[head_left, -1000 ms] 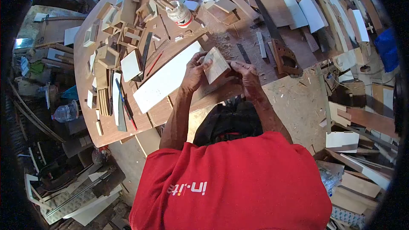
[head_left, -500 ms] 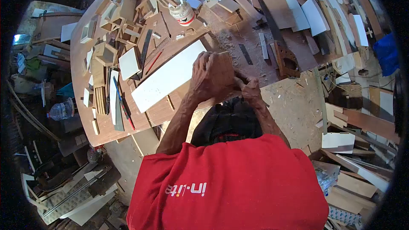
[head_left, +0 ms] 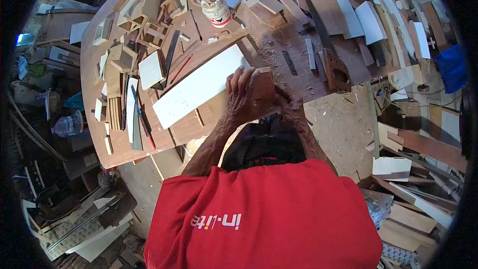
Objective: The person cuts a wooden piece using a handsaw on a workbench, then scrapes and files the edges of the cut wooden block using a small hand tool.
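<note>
My left hand (head_left: 240, 94) is wrapped over the left side of a brown wooden board (head_left: 263, 88) with a pale edge, its fingers bent over the top. The board is tilted up at the table's near edge. My right hand (head_left: 291, 108) is closed at the board's lower right side. Whatever is between its fingers is in shadow and too dark to name. A long white panel (head_left: 199, 87) lies on the table just left of the board, partly behind my left hand.
A handsaw (head_left: 326, 45) lies to the right on the brown table (head_left: 189, 134), near sawdust (head_left: 269, 45). A white jar (head_left: 216, 12) stands at the back. Left are a red pencil (head_left: 180, 68), small wooden boxes (head_left: 124, 59) and strips. Offcuts (head_left: 406, 219) crowd the floor at right.
My left hand's fingers have shifted slightly, and the board has tilted a little. My right hand has moved slightly downward beside it. The whole view has shifted slightly.
</note>
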Available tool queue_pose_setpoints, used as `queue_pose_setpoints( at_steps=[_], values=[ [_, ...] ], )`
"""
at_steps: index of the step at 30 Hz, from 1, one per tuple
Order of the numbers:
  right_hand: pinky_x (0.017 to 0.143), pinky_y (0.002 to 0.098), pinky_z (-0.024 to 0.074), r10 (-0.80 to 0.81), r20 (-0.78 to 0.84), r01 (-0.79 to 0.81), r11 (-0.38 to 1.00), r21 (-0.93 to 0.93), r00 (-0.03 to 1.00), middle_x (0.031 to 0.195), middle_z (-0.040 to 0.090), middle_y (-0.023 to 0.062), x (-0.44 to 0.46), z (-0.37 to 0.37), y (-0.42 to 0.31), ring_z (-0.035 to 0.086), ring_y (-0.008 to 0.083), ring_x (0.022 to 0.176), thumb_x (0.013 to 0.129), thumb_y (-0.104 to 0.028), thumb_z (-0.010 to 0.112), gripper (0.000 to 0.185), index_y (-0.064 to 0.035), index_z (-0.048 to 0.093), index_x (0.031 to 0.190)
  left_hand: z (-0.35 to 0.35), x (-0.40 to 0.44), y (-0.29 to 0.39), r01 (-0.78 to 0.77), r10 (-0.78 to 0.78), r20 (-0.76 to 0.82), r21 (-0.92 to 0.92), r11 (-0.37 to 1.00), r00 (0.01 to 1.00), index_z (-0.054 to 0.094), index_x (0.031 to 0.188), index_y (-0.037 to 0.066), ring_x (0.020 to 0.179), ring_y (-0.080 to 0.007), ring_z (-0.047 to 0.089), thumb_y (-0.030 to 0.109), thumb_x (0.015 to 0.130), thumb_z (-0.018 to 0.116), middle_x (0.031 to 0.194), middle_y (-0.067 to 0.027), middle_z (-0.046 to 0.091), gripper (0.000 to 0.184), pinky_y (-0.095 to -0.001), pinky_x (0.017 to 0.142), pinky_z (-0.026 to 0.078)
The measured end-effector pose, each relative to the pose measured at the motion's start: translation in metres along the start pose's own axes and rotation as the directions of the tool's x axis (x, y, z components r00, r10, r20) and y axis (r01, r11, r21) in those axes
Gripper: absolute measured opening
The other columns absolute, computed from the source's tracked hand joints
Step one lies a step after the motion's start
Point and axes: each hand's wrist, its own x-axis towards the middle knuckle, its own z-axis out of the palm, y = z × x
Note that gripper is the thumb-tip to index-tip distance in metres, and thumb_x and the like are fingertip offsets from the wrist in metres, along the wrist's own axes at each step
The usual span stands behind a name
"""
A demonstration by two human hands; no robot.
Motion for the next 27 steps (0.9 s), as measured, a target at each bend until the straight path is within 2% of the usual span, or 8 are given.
queue_pose_setpoints(
  at_steps=[5, 9, 15, 17, 19, 22, 25, 27],
  values=[
    [0.092, 0.0327, 0.0485, -0.027, -0.008, 0.026, 0.998, -0.049, 1.0, 0.117, 0.065, 0.0135, -0.001, -0.001, -0.002, 0.061, 0.0203, 0.107, 0.089, -0.007, 0.06, 0.036, -0.0007, 0.059, 0.125, 0.001, -0.001, 0.003, 0.042, -0.042, 0.02, 0.005, 0.999, 0.999, 0.033, 0.139, 0.004, 0.129, -0.0392, 0.032, 0.042, 0.058, 0.085, 0.135, -0.0164, 0.036, 0.103, -0.055, 0.101, 0.026],
    [0.091, 0.0333, 0.0489, 0.091, -0.012, -0.09, 0.995, 0.049, 0.996, 0.115, 0.066, 0.0139, 0.0, -0.002, -0.014, 0.062, 0.021, 0.106, 0.089, -0.009, 0.06, 0.036, 0.0002, 0.059, 0.124, -0.006, 0.001, 0.001, 0.211, -0.19, 0.218, -0.08, 0.974, 0.957, 0.027, 0.142, 0.004, 0.132, -0.0411, 0.03, 0.046, 0.058, 0.083, 0.139, -0.0198, 0.034, 0.109, -0.0579, 0.103, 0.023],
    [0.084, 0.0334, 0.0504, -0.016, -0.142, -0.015, 0.976, -0.216, 0.99, 0.107, 0.068, 0.014, 0.004, -0.016, -0.021, 0.065, 0.0224, 0.095, 0.091, -0.019, 0.06, 0.035, 0.0013, 0.06, 0.12, -0.002, -0.001, 0.002, 0.249, -0.229, 0.236, -0.061, 0.967, 0.944, 0.023, 0.143, 0.003, 0.134, -0.0445, 0.028, 0.048, 0.06, 0.081, 0.141, -0.0255, 0.031, 0.111, -0.063, 0.109, 0.014],
    [0.085, 0.0359, 0.05, -0.13, -0.329, -0.042, 0.882, -0.469, 0.935, 0.102, 0.067, 0.0135, 0.001, -0.035, -0.038, 0.064, 0.0253, 0.094, 0.092, -0.021, 0.059, 0.03, 0.0004, 0.064, 0.113, 0.001, -0.004, -0.001, 0.243, -0.22, 0.253, -0.061, 0.968, 0.942, 0.023, 0.143, 0.003, 0.133, -0.0452, 0.028, 0.048, 0.06, 0.081, 0.141, -0.0267, 0.031, 0.11, -0.063, 0.11, 0.013],
    [0.09, 0.0387, 0.047, -0.491, -0.301, 0.02, 0.547, -0.837, 0.817, 0.103, 0.063, 0.0124, -0.001, -0.063, -0.029, 0.059, 0.0292, 0.1, 0.09, -0.018, 0.059, 0.024, -0.0012, 0.065, 0.107, 0.004, -0.006, -0.003, 0.205, -0.18, 0.293, -0.057, 0.977, 0.939, 0.024, 0.143, 0.002, 0.134, -0.0469, 0.026, 0.047, 0.061, 0.081, 0.141, -0.0278, 0.03, 0.11, -0.0595, 0.113, 0.013],
    [0.096, 0.0424, 0.0424, -0.478, -0.289, -0.126, 0.343, -0.931, 0.829, 0.126, 0.05, 0.0133, -0.006, -0.089, -0.037, 0.051, 0.0327, 0.115, 0.083, -0.012, 0.06, 0.04, -0.0061, 0.055, 0.122, 0.012, -0.01, -0.005, 0.191, -0.175, 0.298, -0.023, 0.981, 0.938, 0.024, 0.143, 0.002, 0.134, -0.0476, 0.025, 0.044, 0.063, 0.08, 0.142, -0.0283, 0.029, 0.106, -0.0555, 0.114, 0.016],
    [0.102, 0.0473, 0.0362, -0.414, -0.169, -0.138, 0.105, -0.985, 0.895, 0.13, 0.046, 0.0136, -0.007, -0.11, -0.031, 0.046, 0.0344, 0.12, 0.08, -0.011, 0.061, 0.055, -0.0091, 0.047, 0.133, 0.014, -0.011, -0.005, 0.168, -0.15, 0.295, -0.035, 0.985, 0.944, 0.024, 0.144, 0.002, 0.135, -0.0474, 0.025, 0.042, 0.064, 0.08, 0.142, -0.0286, 0.029, 0.105, -0.0537, 0.113, 0.02],
    [0.102, 0.0501, 0.0345, -0.378, -0.183, -0.158, 0.096, -0.983, 0.908, 0.13, 0.047, 0.0148, -0.004, -0.113, -0.029, 0.046, 0.0343, 0.121, 0.081, -0.011, 0.061, 0.057, -0.0092, 0.044, 0.136, 0.012, -0.012, 0.0, 0.188, -0.148, 0.311, -0.1, 0.977, 0.939, 0.024, 0.143, 0.002, 0.135, -0.0473, 0.025, 0.043, 0.065, 0.08, 0.142, -0.0285, 0.029, 0.105, -0.0528, 0.112, 0.022]
  ],
)
